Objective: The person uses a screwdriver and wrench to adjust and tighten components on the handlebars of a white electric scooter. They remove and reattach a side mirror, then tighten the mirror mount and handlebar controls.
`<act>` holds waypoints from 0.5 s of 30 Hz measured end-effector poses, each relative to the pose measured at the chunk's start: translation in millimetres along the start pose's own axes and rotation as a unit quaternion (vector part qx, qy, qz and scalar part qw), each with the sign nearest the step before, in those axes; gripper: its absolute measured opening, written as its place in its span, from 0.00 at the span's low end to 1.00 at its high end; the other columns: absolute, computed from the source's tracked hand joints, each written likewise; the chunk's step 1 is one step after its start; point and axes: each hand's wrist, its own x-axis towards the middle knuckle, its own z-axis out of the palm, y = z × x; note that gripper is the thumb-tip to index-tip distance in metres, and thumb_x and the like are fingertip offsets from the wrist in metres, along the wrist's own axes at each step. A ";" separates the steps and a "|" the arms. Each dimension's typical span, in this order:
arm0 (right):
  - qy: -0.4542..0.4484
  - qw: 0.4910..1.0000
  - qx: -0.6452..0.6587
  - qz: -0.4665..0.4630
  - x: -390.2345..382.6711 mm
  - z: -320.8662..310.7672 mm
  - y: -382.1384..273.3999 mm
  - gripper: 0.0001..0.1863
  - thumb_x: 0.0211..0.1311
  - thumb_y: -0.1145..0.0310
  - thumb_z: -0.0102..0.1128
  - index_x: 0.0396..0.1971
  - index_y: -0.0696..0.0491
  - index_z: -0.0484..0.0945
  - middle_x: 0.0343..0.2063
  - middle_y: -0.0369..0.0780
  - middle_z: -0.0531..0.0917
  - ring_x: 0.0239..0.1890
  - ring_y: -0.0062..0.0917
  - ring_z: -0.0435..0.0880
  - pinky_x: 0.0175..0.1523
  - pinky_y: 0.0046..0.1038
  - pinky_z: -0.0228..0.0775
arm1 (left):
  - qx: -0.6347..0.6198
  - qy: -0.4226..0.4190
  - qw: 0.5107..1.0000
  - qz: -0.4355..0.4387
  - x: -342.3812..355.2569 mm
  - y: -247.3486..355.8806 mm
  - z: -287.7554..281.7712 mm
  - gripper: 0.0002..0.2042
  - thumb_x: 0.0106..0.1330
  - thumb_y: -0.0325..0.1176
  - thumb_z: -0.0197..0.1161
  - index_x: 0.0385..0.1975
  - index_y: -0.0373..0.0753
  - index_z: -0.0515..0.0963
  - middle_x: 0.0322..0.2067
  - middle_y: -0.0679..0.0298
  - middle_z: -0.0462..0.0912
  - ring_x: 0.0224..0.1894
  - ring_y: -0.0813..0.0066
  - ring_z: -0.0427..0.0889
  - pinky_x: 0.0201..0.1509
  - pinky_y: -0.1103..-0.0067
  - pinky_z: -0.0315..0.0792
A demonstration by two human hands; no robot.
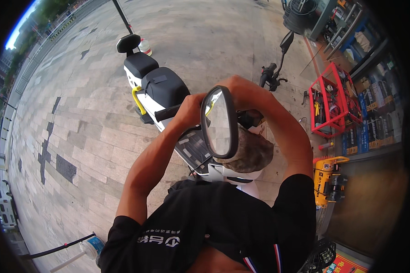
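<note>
A white electric scooter (143, 98) with a black seat (163, 84) stands in front of me. My left hand (188, 109) is wrapped around its black left handlebar grip (165, 113). An oval black-framed mirror (218, 122) stands upright just right of that hand. My right hand (240, 88) is closed over the back of the mirror at its top; its fingers are hidden behind the mirror. Below the mirror, a brownish cloth (250, 154) lies on the scooter's front.
A second black handlebar (269, 75) with a mirror (287, 41) stands beyond my right hand. A red tool rack (329, 107) and a yellow machine (325, 182) are on the right by a shop front. A white bottle (144, 46) sits behind the scooter on grey paving.
</note>
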 end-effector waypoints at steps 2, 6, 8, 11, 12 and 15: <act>-0.020 0.999 0.025 -0.027 19.8 -0.1 0.3 0.10 0.53 0.64 0.64 0.32 0.53 0.82 0.30 0.43 0.84 0.31 0.40 0.81 0.38 0.33 0.72 | -0.037 0.013 0.998 -0.042 1.9 2.1 5.6 0.09 0.62 0.31 0.62 0.39 0.33 0.78 0.27 0.54 0.81 0.32 0.75 0.81 0.35 0.75 0.73; -0.081 0.995 0.013 0.063 59.2 0.6 15.2 0.13 0.57 0.60 0.63 0.34 0.55 0.82 0.30 0.43 0.84 0.30 0.36 0.82 0.37 0.32 0.71 | -0.036 0.031 0.997 -0.058 1.9 5.4 10.9 0.13 0.64 0.35 0.62 0.40 0.31 0.78 0.31 0.57 0.83 0.32 0.78 0.79 0.40 0.80 0.72; -0.066 0.987 0.073 0.124 67.0 4.9 30.1 0.16 0.58 0.59 0.62 0.35 0.58 0.81 0.30 0.44 0.84 0.29 0.33 0.81 0.37 0.31 0.71 | 0.010 0.035 0.997 -0.073 2.6 5.7 12.3 0.13 0.61 0.34 0.64 0.39 0.30 0.79 0.31 0.57 0.83 0.31 0.77 0.79 0.40 0.80 0.72; 0.033 0.974 0.157 0.163 67.8 22.4 49.7 0.17 0.58 0.60 0.62 0.34 0.61 0.79 0.25 0.41 0.80 0.24 0.25 0.76 0.32 0.28 0.68 | 0.025 0.047 0.993 -0.110 2.2 3.7 16.3 0.13 0.58 0.33 0.66 0.38 0.30 0.80 0.30 0.57 0.83 0.30 0.75 0.80 0.40 0.78 0.73; 0.071 0.957 0.224 0.171 63.3 26.0 56.0 0.16 0.59 0.60 0.62 0.33 0.60 0.79 0.25 0.40 0.80 0.23 0.23 0.75 0.31 0.28 0.68 | 0.014 0.053 0.993 -0.104 2.3 2.5 17.7 0.13 0.57 0.32 0.67 0.37 0.30 0.80 0.29 0.57 0.83 0.30 0.74 0.80 0.39 0.78 0.73; 0.150 0.867 0.390 0.272 42.5 40.9 61.7 0.12 0.62 0.63 0.61 0.33 0.58 0.79 0.25 0.35 0.77 0.20 0.17 0.71 0.26 0.22 0.65 | 0.106 0.069 0.991 -0.043 1.8 0.7 19.1 0.13 0.56 0.31 0.68 0.38 0.30 0.80 0.28 0.59 0.82 0.29 0.76 0.80 0.38 0.77 0.73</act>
